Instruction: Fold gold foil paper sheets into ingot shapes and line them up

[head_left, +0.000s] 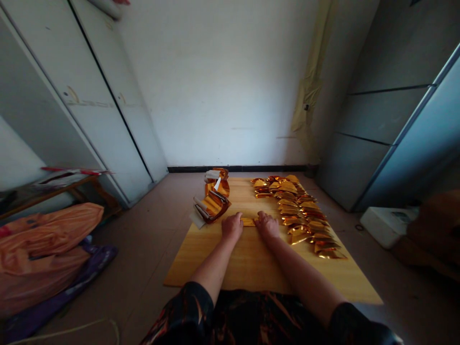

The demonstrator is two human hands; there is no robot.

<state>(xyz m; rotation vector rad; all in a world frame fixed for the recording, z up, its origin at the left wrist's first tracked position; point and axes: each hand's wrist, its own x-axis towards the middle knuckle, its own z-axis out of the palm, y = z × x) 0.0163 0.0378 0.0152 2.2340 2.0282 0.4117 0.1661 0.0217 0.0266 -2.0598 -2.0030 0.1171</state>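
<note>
Between my two hands a narrow strip of folded gold foil paper [248, 222] lies on the wooden board [247, 263]. My left hand [233, 225] has its fingers closed on the strip's left end. At the right end, my right hand [267, 224] grips it with curled fingers. Left of my hands sit curled stacks of gold foil paper sheets [214, 203], with pale backs showing. To the right, several folded gold foil paper pieces [290, 210] lie in overlapping rows, close to my right hand.
A grey cabinet [97, 110] stands at the left and a refrigerator [381, 129] at the right. Orange plastic bags [53, 239] lie on the left floor. A white foam box [383, 225] sits at the right, and a wall [223, 96] rises behind the board.
</note>
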